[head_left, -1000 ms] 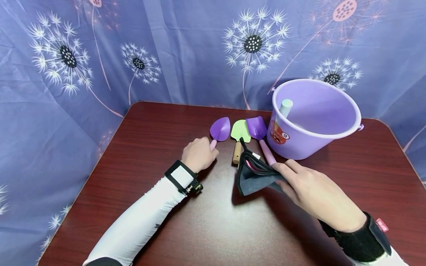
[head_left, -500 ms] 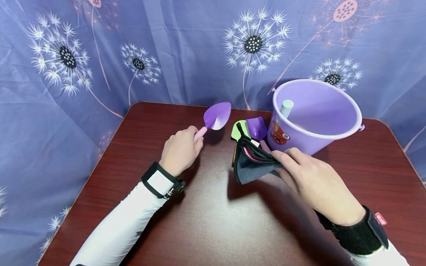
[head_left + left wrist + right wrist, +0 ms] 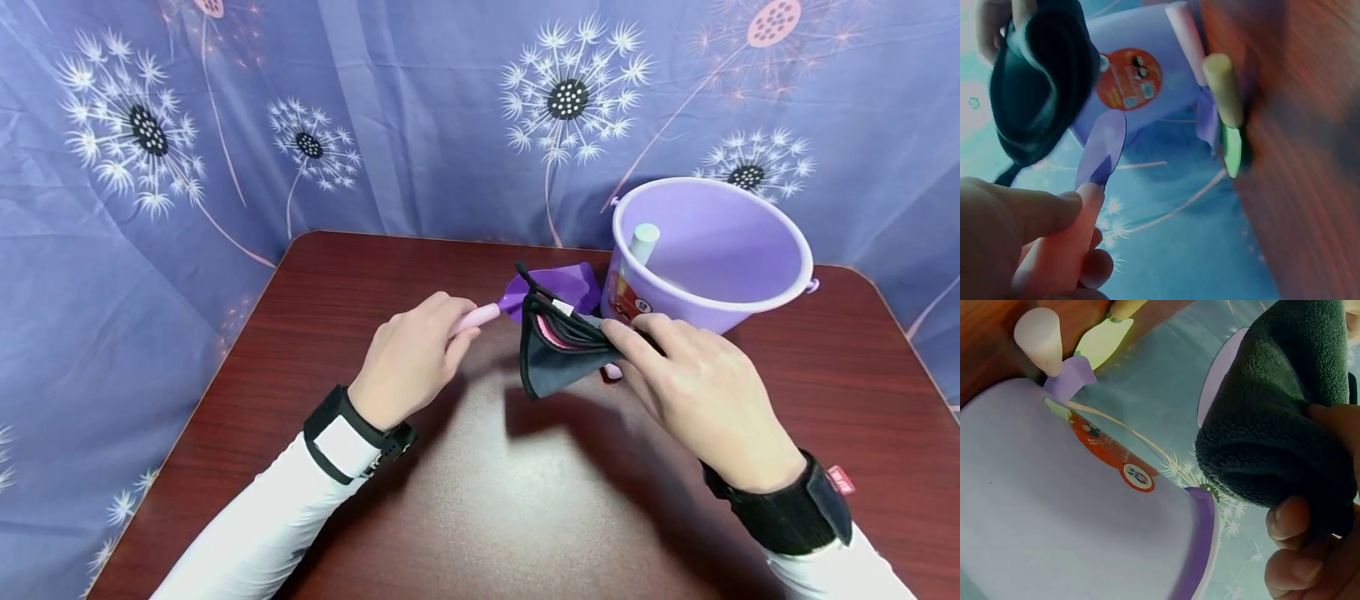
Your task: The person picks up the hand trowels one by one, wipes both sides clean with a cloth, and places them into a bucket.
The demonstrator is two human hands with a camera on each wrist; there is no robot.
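Observation:
In the head view my left hand grips the pink handle of a trowel, raised over the table with its pointed purple blade toward the cloth. My fingers wrap that handle in the left wrist view, thumb along the top. A folded dark grey cloth with black edging and a white tag is pinched between the thumb and fingers of my right hand. The cloth partly covers the trowel blade in the head view. Beyond it lies a square purple shovel; a green-bladed tool with a wooden handle shows beside it.
At the back right stands a large lilac bucket with a red sticker, close to my right hand. A pale mint handle leans inside it. The dark red table meets a blue dandelion-print curtain behind.
My left hand has lifted the pointed trowel off the table, drawn it left, then brought its blade near the cloth. My right hand has shifted the cloth slightly up and left.

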